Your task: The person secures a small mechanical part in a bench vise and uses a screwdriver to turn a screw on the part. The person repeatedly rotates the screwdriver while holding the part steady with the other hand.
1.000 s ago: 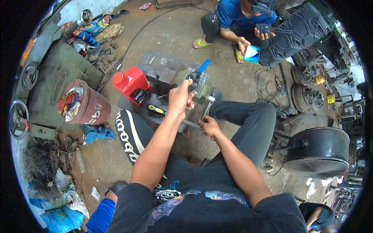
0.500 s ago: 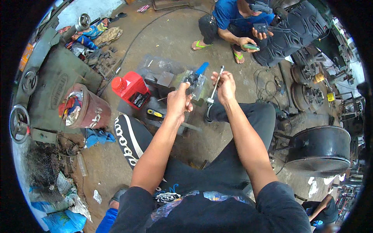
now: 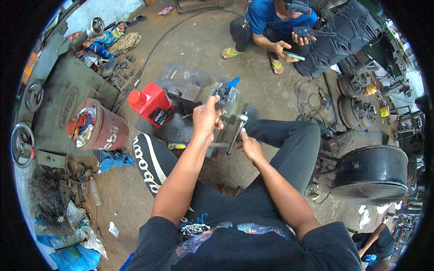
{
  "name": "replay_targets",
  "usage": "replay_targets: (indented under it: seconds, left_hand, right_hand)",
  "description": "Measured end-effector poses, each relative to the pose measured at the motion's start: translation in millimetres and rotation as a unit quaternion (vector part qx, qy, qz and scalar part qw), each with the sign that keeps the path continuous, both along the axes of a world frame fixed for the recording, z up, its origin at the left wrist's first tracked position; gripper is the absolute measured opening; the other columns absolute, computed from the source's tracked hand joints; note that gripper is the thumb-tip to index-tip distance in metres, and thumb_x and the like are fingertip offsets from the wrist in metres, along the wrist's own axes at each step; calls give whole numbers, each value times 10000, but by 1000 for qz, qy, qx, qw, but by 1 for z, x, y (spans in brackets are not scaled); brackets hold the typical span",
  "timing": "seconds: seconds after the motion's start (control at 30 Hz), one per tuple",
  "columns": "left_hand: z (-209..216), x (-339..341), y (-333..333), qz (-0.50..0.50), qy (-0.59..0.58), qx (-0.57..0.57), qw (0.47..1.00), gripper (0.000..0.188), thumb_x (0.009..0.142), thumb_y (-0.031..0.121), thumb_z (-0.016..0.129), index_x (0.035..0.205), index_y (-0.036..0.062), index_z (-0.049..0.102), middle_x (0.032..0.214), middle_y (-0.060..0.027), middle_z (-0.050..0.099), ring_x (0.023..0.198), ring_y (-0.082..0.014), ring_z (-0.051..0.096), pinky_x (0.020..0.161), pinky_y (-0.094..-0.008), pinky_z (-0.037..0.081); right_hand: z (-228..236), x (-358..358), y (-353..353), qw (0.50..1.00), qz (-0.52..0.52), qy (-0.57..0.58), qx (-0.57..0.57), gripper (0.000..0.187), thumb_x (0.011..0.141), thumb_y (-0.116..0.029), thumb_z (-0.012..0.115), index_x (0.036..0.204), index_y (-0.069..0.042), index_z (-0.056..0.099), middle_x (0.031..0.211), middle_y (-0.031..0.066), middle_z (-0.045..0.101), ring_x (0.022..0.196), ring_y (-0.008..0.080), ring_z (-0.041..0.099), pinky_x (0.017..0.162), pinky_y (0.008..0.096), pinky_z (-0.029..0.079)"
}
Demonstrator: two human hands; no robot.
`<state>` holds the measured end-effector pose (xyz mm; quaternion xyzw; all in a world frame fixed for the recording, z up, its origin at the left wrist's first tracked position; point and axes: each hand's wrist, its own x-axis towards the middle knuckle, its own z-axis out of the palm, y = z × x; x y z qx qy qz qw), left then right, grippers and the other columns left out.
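A metal bench vise (image 3: 231, 105) stands low in front of me between my knees. My left hand (image 3: 206, 118) is closed on a small dark part (image 3: 221, 92) at the vise jaws; the fingers hide most of it. My right hand (image 3: 249, 148) is curled at the vise handle (image 3: 236, 135), a steel bar that slants down toward me, with the thumb against it. Beyond the jaws a blue object (image 3: 233, 83) shows in part. A yellow-and-black tool handle (image 3: 176, 146) lies by my left forearm, partly covered.
A red plastic bottle (image 3: 151, 105) stands left of the vise. Farther left is a maroon bucket (image 3: 106, 128) of rags. A black drum-shaped fan (image 3: 371, 174) stands at the right. Across from me a person (image 3: 266, 31) crouches, holding a phone (image 3: 294, 56). A cable (image 3: 156, 47) crosses the floor.
My right hand has come down and toward me; the vise handle has swung from pointing up and away to slanting down toward me. My left hand has stayed at the jaws.
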<state>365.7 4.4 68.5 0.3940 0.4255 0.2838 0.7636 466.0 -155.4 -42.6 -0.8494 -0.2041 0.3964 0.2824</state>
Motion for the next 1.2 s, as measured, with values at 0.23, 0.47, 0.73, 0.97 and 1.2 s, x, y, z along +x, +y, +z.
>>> replay_targets:
  seconds: [0.23,0.47,0.73,0.97,1.2]
  left_hand:
    - [-4,2,1,6,-7,2,1000,438,888,368,696,637,31,572,538,-39,501,354,-156,465,351,-309,401]
    - [-4,-2,2,-34,11,1,999,373,924,394,660,932,22,628,639,-38,513,415,-124,442,388,-302,400]
    - [-2,0,0,-19,13,2,1000,414,883,384,685,691,32,582,547,-23,485,376,-148,471,371,-306,395]
    - [-3,0,-2,-15,0,-2,1000,443,880,356,685,590,47,556,518,-31,510,354,-168,527,350,-306,395]
    - [-2,0,-2,-8,-9,-2,1000,442,888,367,689,632,17,602,519,-31,515,360,-166,537,354,-305,398]
  right_hand:
    - [-15,14,33,831,-216,487,157,665,1049,-630,276,1208,-62,584,957,115,716,867,221,656,857,462,445]
    - [-2,24,43,831,-311,396,238,493,1056,-554,387,1174,-107,559,993,94,686,956,235,620,936,454,438]
    - [-21,-18,4,954,-48,238,175,425,882,-172,817,1200,21,613,1078,90,676,1024,193,632,896,346,502]
    - [-17,-72,10,933,-158,286,148,242,876,-198,824,975,-9,707,866,63,729,697,134,648,581,286,473]
    - [-20,-86,16,997,-39,49,49,433,845,-441,825,705,-52,698,720,53,703,669,184,654,598,349,475]
